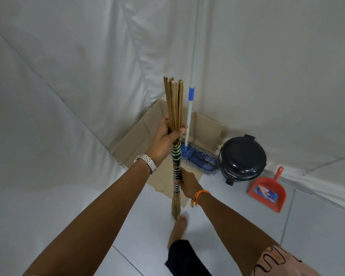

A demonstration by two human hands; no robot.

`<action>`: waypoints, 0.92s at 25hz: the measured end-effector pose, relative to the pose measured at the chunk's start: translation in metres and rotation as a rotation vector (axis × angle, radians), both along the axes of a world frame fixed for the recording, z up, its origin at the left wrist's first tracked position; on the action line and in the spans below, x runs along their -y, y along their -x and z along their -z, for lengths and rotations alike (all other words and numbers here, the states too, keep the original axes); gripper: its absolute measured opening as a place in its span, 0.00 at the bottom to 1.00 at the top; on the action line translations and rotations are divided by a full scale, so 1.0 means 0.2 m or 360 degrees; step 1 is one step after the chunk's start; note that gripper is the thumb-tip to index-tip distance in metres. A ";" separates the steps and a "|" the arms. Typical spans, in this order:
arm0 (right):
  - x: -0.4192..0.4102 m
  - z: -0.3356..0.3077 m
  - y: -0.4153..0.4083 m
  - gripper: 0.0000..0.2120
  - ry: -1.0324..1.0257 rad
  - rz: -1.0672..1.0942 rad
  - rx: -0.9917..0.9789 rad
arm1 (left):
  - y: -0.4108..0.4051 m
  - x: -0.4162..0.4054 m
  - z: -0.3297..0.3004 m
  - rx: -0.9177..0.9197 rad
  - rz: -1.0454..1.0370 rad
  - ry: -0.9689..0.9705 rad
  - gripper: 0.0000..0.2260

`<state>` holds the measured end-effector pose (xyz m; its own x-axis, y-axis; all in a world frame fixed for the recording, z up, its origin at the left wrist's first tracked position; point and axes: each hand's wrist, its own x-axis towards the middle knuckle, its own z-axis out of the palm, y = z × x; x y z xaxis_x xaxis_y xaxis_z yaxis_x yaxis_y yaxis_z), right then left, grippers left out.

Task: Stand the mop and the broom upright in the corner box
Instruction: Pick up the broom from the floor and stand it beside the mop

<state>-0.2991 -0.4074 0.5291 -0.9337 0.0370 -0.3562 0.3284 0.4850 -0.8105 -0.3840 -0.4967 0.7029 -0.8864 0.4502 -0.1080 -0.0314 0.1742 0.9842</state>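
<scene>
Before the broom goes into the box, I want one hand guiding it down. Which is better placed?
Left. The left hand grips the broom higher, nearer the box; the right hand holds it lower.

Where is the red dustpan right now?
The red dustpan sits on the floor at the right of the head view, propped against the white sheet, just right of the dark lidded bin.
</scene>
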 end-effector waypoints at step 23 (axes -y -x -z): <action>0.21 0.80 2.27 0.10 0.0116 0.0529 0.0112 | 2.19 0.13 0.84 -0.0140 0.0180 0.0118 0.13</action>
<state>-0.7531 -0.4502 0.3692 -0.8480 0.3071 -0.4320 0.5149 0.2841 -0.8088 -0.8227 -0.5219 0.5341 -0.8380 0.5413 -0.0688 0.0782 0.2440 0.9666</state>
